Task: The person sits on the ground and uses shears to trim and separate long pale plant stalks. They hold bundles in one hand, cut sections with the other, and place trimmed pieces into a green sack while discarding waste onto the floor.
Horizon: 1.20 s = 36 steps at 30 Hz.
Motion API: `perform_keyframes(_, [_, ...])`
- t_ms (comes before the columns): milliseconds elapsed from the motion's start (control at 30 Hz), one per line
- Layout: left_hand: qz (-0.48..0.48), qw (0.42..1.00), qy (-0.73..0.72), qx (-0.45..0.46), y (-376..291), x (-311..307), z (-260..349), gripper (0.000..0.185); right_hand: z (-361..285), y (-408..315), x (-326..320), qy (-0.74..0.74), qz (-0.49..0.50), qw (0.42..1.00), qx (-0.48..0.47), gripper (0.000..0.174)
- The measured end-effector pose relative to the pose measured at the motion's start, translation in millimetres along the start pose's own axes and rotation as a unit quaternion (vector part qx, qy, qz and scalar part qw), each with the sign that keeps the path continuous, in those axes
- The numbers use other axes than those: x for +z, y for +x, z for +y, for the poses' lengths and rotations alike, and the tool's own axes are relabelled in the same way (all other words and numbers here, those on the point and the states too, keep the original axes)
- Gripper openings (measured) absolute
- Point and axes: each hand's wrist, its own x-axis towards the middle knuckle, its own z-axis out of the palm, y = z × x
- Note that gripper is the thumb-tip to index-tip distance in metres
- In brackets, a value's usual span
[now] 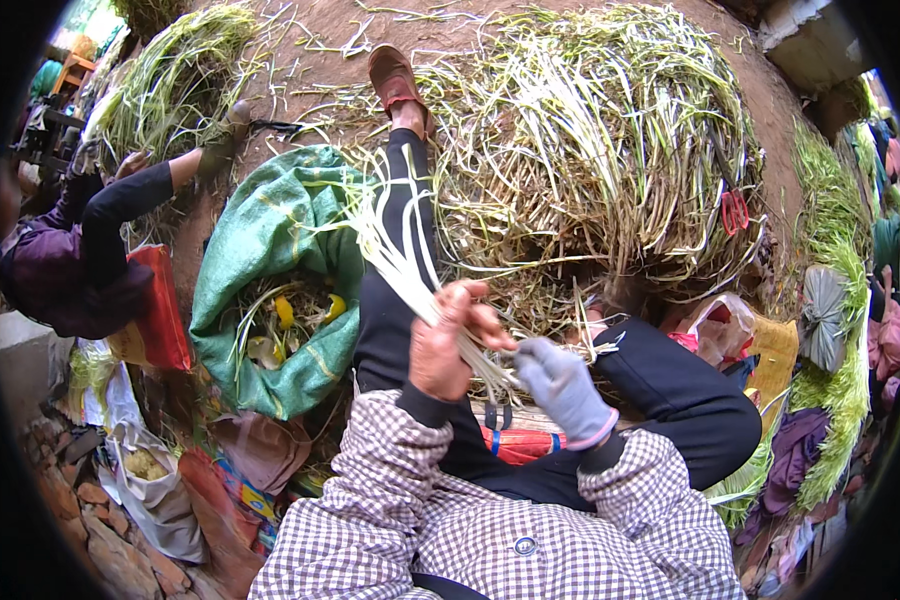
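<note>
My bare left hand (450, 337) grips a bundle of long, pale green-white stalks (401, 262), their leafy ends fanning out over my outstretched leg. At the lower ends of these stalks is my right hand (562, 386) in a grey glove with a pink cuff edge, its fingers bent close to the left fingertips. Whether it pinches a stalk is hard to tell. A large heap of similar stalks (585, 135) with brown, dry-looking parts lies on the ground beyond my bent leg. Trimmings and yellow peel lie inside an open green woven sack (247, 225) at left.
At left a person in dark purple clothing (75, 262) sits by another stalk heap (172, 90). A red-handled tool (734, 212) rests on the main heap's right side. A yellow sack (776, 345) and greens (840, 442) lie at right, a white sack (157, 502) at lower left.
</note>
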Motion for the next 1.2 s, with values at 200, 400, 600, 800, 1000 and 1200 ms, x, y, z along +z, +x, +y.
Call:
perform_keyframes(200, [0.028,0.976,0.007,0.215,18.5,-5.5,92.1,0.039,67.9,94.7,-25.2,-0.398,0.128,0.903,-0.092,0.014])
perform_keyframes(400, [-0.067,0.989,-0.110,0.077,34.1,-15.0,62.2,0.037,118.4,156.2,-9.6,-0.613,-0.064,0.774,-0.144,0.014])
perform_keyframes(600, [0.122,0.991,-0.050,0.010,27.1,-34.6,16.9,0.016,18.2,91.2,-10.7,-0.374,-0.007,0.920,-0.119,0.016])
perform_keyframes(800, [0.161,0.982,0.050,-0.084,17.2,-11.6,-4.7,0.027,-4.5,31.1,6.1,-0.144,0.118,0.978,-0.093,0.011])
perform_keyframes(1000, [0.169,0.984,0.039,-0.029,16.6,-21.8,-3.5,0.021,17.9,3.3,22.2,-0.247,0.131,0.952,-0.122,0.011])
perform_keyframes(1200, [0.178,0.978,0.015,0.110,27.2,-28.7,57.8,0.014,39.5,-40.3,-14.0,-0.083,0.165,0.980,0.074,0.011])
